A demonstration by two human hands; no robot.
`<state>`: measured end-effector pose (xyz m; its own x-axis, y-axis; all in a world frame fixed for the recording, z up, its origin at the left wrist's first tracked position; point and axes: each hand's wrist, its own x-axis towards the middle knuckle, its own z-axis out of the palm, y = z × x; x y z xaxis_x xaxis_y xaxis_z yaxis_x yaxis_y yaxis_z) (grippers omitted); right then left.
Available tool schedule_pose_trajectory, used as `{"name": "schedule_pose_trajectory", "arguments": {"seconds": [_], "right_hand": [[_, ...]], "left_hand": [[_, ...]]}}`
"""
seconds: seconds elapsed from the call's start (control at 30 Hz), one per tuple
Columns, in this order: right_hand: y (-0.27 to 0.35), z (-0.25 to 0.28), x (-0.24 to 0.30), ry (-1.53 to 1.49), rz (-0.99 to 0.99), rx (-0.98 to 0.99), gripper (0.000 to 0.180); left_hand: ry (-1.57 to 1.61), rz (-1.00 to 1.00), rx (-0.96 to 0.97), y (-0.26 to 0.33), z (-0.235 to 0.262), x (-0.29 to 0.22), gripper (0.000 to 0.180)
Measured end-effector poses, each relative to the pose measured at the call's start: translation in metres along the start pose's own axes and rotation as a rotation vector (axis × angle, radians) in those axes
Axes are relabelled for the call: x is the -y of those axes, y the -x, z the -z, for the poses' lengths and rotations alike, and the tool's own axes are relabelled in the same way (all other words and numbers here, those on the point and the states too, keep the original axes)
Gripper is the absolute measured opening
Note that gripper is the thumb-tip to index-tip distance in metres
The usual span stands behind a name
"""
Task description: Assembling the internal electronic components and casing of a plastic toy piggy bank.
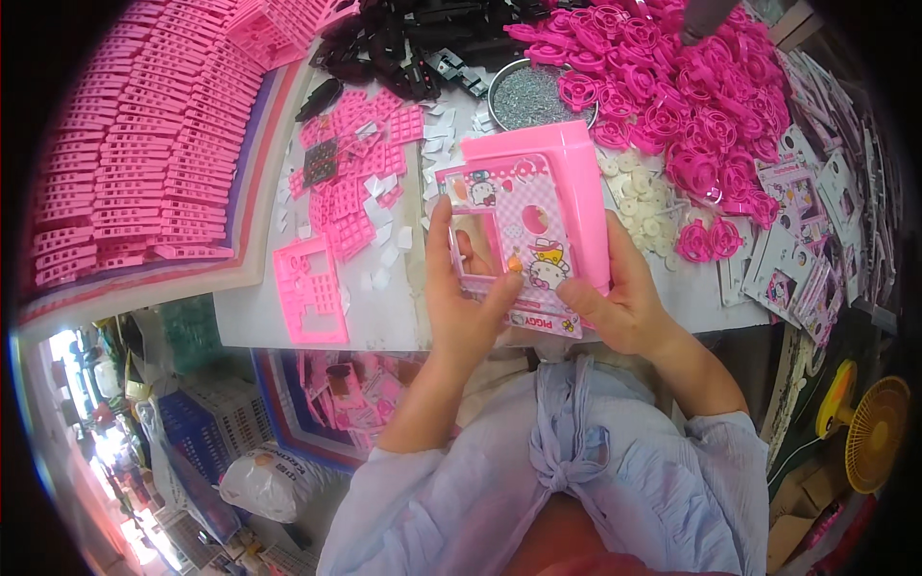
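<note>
Both my hands hold a pink plastic toy box [552,182] with a cartoon sticker on its front, raised over the near edge of the white table [250,307]. My left hand [466,298] grips its lower left side, thumb pressed on the front panel by a rectangular window. My right hand [615,298] grips the lower right corner, thumb on the sticker's bottom edge. The box has a round hole in its front face.
A pink square frame [309,288] lies left of my hands, with small pink grid pieces [360,182] beyond. Stacked pink parts [134,144] fill the far left, pink round wheels [672,106] the far right, black parts [423,43] and a metal bowl [538,96] behind. Sticker sheets [797,240] lie right; a yellow fan [869,432] stands low right.
</note>
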<state>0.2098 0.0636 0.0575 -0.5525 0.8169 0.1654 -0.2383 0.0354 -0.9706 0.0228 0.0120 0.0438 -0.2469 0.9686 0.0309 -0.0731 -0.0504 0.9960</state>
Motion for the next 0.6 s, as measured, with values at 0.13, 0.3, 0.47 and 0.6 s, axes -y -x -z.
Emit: {"name": "schedule_pose_trajectory", "arguments": {"seconds": [0.13, 0.3, 0.47, 0.6], "right_hand": [[-0.003, 0.004, 0.014, 0.102, -0.093, 0.087, 0.073], [-0.001, -0.001, 0.001, -0.241, -0.115, 0.100, 0.083], [-0.012, 0.020, 0.003, -0.541, -0.326, 0.162, 0.089], [-0.010, 0.019, 0.010, -0.155, -0.453, 0.133, 0.083]], "left_hand": [[-0.145, 0.062, -0.025, 0.006, 0.003, 0.000, 0.097], [-0.736, -0.224, 0.017, 0.014, 0.008, 0.004, 0.098], [-0.133, -0.055, -0.143, -0.005, 0.000, -0.013, 0.079], [0.190, 0.222, -0.167, -0.022, 0.032, -0.003, 0.041]]}}
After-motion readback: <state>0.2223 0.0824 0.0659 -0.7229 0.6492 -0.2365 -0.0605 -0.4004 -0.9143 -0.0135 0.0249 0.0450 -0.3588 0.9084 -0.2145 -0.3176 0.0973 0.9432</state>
